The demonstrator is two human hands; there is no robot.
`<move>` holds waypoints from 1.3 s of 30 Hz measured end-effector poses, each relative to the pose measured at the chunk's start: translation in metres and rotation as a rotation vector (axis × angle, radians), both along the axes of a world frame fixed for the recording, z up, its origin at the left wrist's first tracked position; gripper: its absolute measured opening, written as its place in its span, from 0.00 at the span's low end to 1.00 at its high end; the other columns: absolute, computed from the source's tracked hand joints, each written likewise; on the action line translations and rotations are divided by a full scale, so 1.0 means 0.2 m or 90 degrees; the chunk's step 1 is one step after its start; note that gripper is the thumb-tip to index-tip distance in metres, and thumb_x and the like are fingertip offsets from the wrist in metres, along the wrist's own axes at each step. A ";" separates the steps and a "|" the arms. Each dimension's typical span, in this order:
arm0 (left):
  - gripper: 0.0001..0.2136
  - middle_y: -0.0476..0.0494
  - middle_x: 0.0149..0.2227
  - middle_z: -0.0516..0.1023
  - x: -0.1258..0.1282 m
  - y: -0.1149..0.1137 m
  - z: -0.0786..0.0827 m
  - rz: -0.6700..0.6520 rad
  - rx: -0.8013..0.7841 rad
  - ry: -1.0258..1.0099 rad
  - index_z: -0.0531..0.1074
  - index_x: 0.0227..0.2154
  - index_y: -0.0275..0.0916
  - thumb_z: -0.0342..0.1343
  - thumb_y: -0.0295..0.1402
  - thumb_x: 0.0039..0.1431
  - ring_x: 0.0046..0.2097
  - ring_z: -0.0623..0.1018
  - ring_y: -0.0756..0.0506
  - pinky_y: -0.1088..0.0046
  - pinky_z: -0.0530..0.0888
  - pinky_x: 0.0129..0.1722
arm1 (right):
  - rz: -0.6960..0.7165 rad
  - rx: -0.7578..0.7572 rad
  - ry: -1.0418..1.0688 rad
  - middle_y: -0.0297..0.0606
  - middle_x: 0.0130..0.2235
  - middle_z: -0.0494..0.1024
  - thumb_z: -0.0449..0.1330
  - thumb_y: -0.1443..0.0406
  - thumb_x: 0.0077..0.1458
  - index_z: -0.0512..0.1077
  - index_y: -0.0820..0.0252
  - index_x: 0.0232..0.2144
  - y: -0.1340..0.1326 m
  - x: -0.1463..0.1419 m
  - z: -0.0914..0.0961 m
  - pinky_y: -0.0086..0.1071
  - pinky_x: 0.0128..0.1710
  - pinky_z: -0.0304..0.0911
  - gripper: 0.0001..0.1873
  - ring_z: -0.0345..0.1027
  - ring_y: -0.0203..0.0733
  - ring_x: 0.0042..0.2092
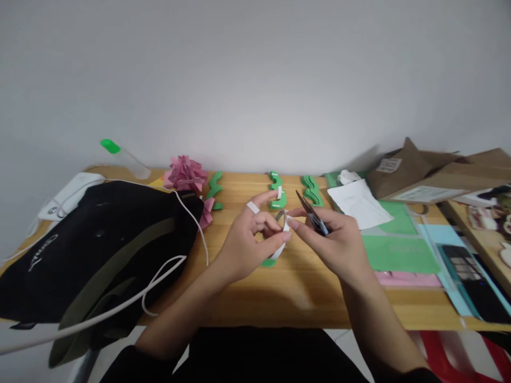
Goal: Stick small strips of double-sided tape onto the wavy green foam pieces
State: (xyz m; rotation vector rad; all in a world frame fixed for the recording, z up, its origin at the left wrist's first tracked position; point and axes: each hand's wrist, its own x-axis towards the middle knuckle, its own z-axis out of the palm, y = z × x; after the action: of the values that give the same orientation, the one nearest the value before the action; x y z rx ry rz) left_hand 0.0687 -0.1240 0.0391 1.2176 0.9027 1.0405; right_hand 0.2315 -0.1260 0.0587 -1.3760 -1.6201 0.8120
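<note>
Between the fingertips of my left hand point(249, 244) is a small roll of white tape point(286, 223); the thumb and fingers are closed on it. Short white tape pieces point(253, 207) cling to the left hand, one at the knuckle and one at the index fingertip. My right hand point(343, 239) grips dark scissors point(309, 210), blades pointing up and away, while its thumb and index finger pinch the tape. Beyond the hands lies a wavy green piece point(281, 202) with white strips on it. Another green piece point(269, 262) is mostly hidden under the left hand.
More wavy green pieces point(312, 190) point(215, 189) lie toward the wall. A black bag point(120, 239) with a white cable point(195, 215) and pink paper flowers point(186, 173) are left. On the right are white paper point(359, 202), green packets point(401, 255), a cardboard box point(431, 173) and a phone point(475, 282).
</note>
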 end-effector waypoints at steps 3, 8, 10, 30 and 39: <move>0.33 0.54 0.29 0.72 0.00 0.01 -0.01 0.032 -0.003 0.017 0.59 0.58 0.42 0.64 0.28 0.49 0.24 0.72 0.54 0.79 0.69 0.25 | 0.001 -0.013 0.003 0.27 0.17 0.60 0.63 0.61 0.51 0.77 0.60 0.26 0.02 0.00 0.00 0.26 0.18 0.51 0.08 0.52 0.31 0.20; 0.35 0.49 0.43 0.72 0.00 0.01 -0.01 0.071 0.015 0.034 0.59 0.58 0.50 0.64 0.24 0.48 0.21 0.70 0.59 0.81 0.68 0.20 | 0.009 -0.018 -0.020 0.28 0.19 0.64 0.62 0.63 0.51 0.76 0.60 0.26 0.03 0.00 0.02 0.26 0.20 0.53 0.07 0.55 0.31 0.21; 0.35 0.49 0.41 0.74 0.00 0.01 -0.01 0.060 0.009 0.014 0.59 0.58 0.50 0.63 0.24 0.48 0.21 0.71 0.58 0.81 0.70 0.21 | 0.006 -0.011 -0.020 0.29 0.19 0.65 0.62 0.63 0.51 0.76 0.60 0.26 0.04 0.00 0.02 0.26 0.21 0.55 0.06 0.56 0.32 0.22; 0.36 0.47 0.37 0.81 0.02 0.03 0.08 0.125 -0.013 -0.155 0.60 0.60 0.44 0.65 0.26 0.47 0.26 0.75 0.54 0.80 0.75 0.27 | 0.044 -0.063 0.090 0.28 0.20 0.57 0.49 0.48 0.62 0.72 0.60 0.30 -0.03 0.14 -0.03 0.29 0.21 0.49 0.24 0.51 0.32 0.22; 0.38 0.47 0.36 0.81 0.05 0.02 0.08 0.123 0.004 -0.134 0.57 0.62 0.45 0.66 0.27 0.48 0.25 0.74 0.54 0.79 0.73 0.25 | -0.076 -0.001 0.183 0.24 0.19 0.55 0.63 0.54 0.53 0.74 0.57 0.36 -0.02 0.08 0.02 0.28 0.18 0.45 0.14 0.46 0.30 0.20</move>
State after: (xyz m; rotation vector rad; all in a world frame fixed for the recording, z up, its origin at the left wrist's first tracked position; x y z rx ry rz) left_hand 0.0785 -0.1199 0.0557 1.0178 0.8635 1.3008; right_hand 0.2476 -0.1293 0.0625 -1.2777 -1.3043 0.8946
